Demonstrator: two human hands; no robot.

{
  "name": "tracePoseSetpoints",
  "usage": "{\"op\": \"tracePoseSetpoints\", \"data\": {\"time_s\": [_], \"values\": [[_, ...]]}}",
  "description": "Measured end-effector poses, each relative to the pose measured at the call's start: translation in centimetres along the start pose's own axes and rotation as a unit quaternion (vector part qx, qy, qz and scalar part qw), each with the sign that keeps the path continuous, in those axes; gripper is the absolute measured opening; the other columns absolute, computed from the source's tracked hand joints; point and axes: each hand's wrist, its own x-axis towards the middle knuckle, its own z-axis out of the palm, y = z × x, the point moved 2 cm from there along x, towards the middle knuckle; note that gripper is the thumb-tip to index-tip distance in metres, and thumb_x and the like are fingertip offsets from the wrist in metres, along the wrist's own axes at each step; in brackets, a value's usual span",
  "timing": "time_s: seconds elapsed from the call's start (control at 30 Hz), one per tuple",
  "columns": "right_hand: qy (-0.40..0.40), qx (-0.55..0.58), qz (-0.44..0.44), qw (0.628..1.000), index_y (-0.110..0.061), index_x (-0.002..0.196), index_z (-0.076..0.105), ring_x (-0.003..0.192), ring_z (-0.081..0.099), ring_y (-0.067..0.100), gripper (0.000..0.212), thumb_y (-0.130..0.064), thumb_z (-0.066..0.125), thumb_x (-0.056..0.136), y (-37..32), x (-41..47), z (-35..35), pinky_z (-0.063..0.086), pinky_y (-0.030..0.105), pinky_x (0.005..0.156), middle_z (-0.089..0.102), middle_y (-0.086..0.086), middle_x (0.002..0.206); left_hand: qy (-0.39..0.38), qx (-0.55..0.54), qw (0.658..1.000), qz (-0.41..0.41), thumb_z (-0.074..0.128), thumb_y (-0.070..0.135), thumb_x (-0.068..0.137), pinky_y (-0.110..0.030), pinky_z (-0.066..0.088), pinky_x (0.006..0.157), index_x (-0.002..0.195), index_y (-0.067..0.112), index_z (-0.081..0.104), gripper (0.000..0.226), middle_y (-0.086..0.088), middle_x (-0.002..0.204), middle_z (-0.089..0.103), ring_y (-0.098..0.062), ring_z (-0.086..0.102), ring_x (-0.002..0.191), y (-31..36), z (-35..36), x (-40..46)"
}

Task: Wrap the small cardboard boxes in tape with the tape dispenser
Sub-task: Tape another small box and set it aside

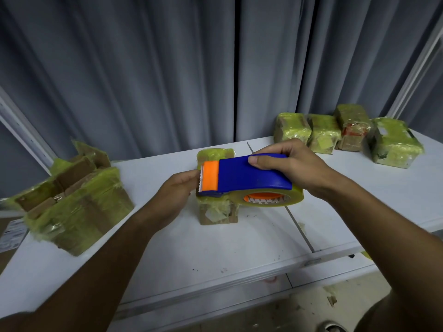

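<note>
Two hands at one small box (217, 212): right hand (291, 167) curled round blue tape dispenser (251, 176), left hand (178, 190) gripping box side, fingers hidden.

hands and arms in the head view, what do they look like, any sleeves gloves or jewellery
Both arms come in bare from the lower corners of the frame: no sleeve shows on either forearm up to the picture's edge. The left hand and the right hand wear no gloves, and no watch, bracelet or ring is visible on them. The fingernails that show are short and unpainted.
</note>
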Motion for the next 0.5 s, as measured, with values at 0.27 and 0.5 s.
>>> {"op": "tracePoseSetpoints", "data": {"time_s": [0.27, 0.5], "values": [[0.002, -0.001, -0.012, 1.0, -0.03, 0.095, 0.077, 0.089, 0.075, 0.011, 0.033, -0.053, 0.067, 0.073, 0.1, 0.1, -0.1, 0.059, 0.023, 0.069, 0.079, -0.01, 0.091, -0.021, 0.023, 0.999, -0.015, 0.047, 0.026, 0.101, -0.006, 0.046, 0.06, 0.095, 0.037, 0.065, 0.022, 0.019, 0.093, 0.067, 0.004, 0.065, 0.083, 0.3, -0.5, -0.1], [-0.004, -0.008, -0.014, 1.0, -0.026, 0.101, 0.078, 0.091, 0.075, 0.013, 0.039, -0.053, 0.068, 0.074, 0.3, 0.1, 0.1, 0.06, 0.029, 0.074, 0.079, -0.009, 0.094, -0.04, 0.028, 0.997, -0.051, 0.058, 0.024, 0.096, -0.008, 0.047, 0.058, 0.089, 0.034, 0.067, 0.015, 0.023, 0.081, 0.069, 0.006, 0.065, 0.08, 1.0, -1.0, -0.5]]}}
